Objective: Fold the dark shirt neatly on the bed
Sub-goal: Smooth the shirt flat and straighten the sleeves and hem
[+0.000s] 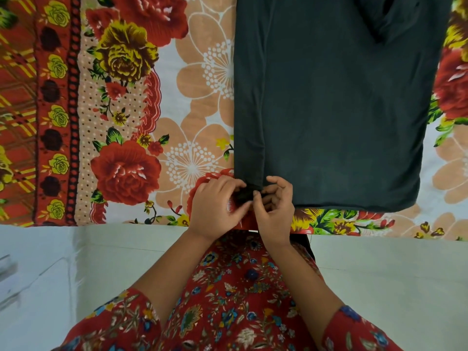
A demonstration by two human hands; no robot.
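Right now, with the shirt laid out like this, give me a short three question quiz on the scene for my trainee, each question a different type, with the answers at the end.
1. True or false: the left hand and the right hand both pinch the near left corner of the dark shirt.
2. What does the shirt lie on? A, a plain white sheet; B, a floral bedsheet; C, a wooden table.
3. Fill in: a long fold line runs down the shirt's ____ side, as the camera sees it.
Key: 1 true; 2 B; 3 left.
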